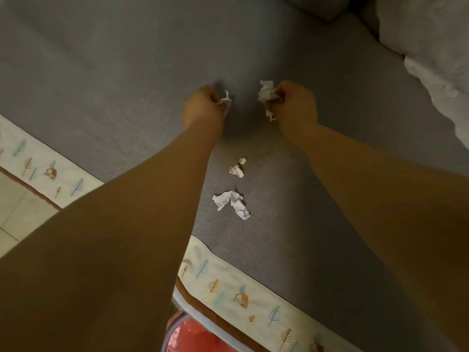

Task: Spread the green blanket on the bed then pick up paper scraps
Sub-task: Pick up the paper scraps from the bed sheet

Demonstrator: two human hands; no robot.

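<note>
A grey-green blanket (106, 80) lies flat over the bed. Both my arms reach out over it. My left hand (203, 104) is closed on a small crumpled white paper scrap (225, 100). My right hand (295, 102) grips a bigger wad of white paper (266, 94), with a strip hanging below the fingers. Between my forearms, loose scraps rest on the blanket: two small ones (237, 168) and a larger crumpled pair (232, 203) nearer to me.
A cream border with embroidered trees and houses (236, 293) runs along the bed's near edge. White bedding (436, 59) is heaped at the right, a grey pillow (319, 6) at the top. A red-lined bin (193, 336) stands below; tiled floor (17, 212) shows left.
</note>
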